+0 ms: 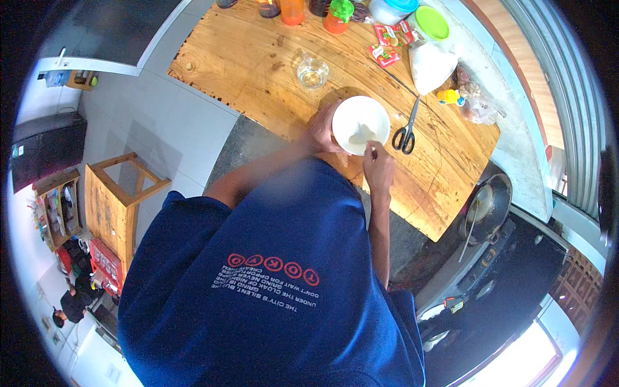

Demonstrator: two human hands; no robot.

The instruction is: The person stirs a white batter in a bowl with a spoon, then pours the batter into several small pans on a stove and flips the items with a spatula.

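A white bowl is tilted over the wooden table's near edge, its inside facing me. My left hand grips the bowl's left side, blurred in part. At the bowl's lower right rim, my right hand is closed with fingertips at the rim; something thin may be between them, too small to name. Pale matter lies in the bottom of the bowl. Just beyond it stands a clear glass mug. Black-handled scissors lie to the right of the bowl, blades pointing away.
Along the wooden table's far side stand jars, a green-lidded orange container, red sachets, a white plastic bag and a small yellow bottle. At right, a wok sits by a dark counter. Another person is far off, lower left.
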